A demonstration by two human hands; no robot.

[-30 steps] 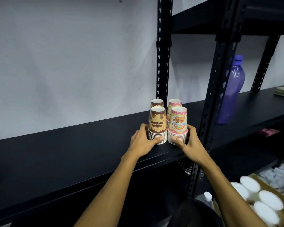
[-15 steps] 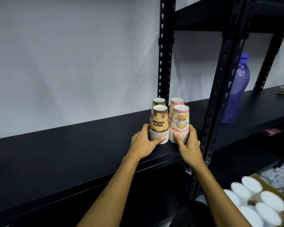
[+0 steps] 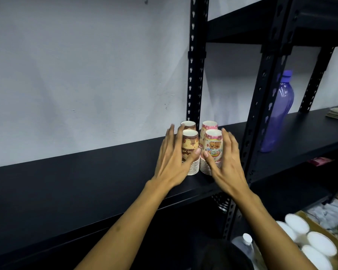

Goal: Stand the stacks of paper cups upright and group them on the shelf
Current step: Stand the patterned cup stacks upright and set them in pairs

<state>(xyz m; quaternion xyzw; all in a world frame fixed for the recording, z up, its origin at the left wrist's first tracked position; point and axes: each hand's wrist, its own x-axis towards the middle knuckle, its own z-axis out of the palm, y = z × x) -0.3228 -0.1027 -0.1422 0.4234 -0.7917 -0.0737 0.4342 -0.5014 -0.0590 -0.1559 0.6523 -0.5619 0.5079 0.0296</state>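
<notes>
Several stacks of paper cups stand upright, packed close together on the black shelf. The front brown stack and front pink stack stand side by side, with a second brown stack and a second pink stack right behind them. My left hand lies with straight fingers along the left side of the group, thumb across the front brown stack. My right hand lies with straight fingers along the right side, thumb across the front pink stack.
A black upright post rises just behind the cups, and another post to their right. A purple bottle stands further right on the shelf. Below right, a cardboard box holds white lids beside a clear bottle.
Both hands rose from the bases of the front stacks and spread out, fingers now straight along the sides of the group. The cups stayed in place.
</notes>
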